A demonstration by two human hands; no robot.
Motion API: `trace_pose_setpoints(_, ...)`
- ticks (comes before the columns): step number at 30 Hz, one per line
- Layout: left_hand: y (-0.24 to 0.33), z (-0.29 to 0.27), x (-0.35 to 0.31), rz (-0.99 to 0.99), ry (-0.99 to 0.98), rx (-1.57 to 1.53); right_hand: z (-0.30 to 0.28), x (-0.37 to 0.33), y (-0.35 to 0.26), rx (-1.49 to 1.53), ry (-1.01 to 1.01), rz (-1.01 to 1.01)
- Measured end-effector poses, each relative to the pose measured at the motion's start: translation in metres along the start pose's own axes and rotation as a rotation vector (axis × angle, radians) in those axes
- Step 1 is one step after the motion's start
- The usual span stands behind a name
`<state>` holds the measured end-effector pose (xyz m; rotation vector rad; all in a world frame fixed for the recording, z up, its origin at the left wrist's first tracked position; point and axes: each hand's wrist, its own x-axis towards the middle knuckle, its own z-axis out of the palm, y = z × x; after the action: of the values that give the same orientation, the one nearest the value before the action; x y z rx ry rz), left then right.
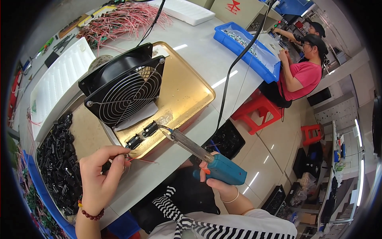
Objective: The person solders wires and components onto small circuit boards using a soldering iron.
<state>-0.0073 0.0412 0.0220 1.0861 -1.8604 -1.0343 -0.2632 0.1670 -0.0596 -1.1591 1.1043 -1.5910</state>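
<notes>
At far left, a heap of small black parts (55, 163) is contained in a tray, with a ribbed white foam tray (59, 81) set behind it. Thin red wires (146, 160) are grasped between the thumb and forefinger of the left hand (101, 175), near the front edge of a gold-coloured tray (189, 75). On this tray, placed on the pale surface (199, 46), a black fan with a wire guard (129, 93) is stood, tilted in view. Before the fan, two black parts, the nearer (134, 142) and the farther (150, 128), are set end to end at the tray's edge. A teal soldering gun (227, 169) is gripped by the fingers of the right hand (219, 184); its tip is held at the farther part, though contact cannot be told. At right, a blue bin (274, 73) and a red stool (258, 111) are seen, the latter occupied by a person in pink (304, 81).
</notes>
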Motion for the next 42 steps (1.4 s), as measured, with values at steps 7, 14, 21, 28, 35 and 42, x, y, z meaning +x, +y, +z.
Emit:
trace_pose_setpoints(7,0.002,-0.001,0.009,0.151,0.036,0.323,-0.004,-0.005,0.005,0.164,0.008,0.055)
trace_pose_setpoints(14,-0.008,-0.009,0.014,0.210,0.105,0.269,0.005,-0.007,-0.001,0.103,0.017,0.024)
trace_pose_setpoints(21,-0.019,0.000,0.015,0.246,0.162,0.263,0.016,-0.008,-0.003,-0.207,-0.055,0.017)
trace_pose_setpoints(28,-0.026,0.006,0.015,0.236,0.154,0.224,0.029,-0.014,-0.005,-0.386,-0.026,-0.021)
trace_pose_setpoints(35,-0.031,0.008,0.015,0.334,0.171,0.317,0.034,-0.012,-0.007,-0.437,-0.023,-0.016)
trace_pose_setpoints(42,-0.035,0.010,0.015,0.355,0.200,0.331,0.035,-0.013,-0.006,-0.469,-0.025,0.001)
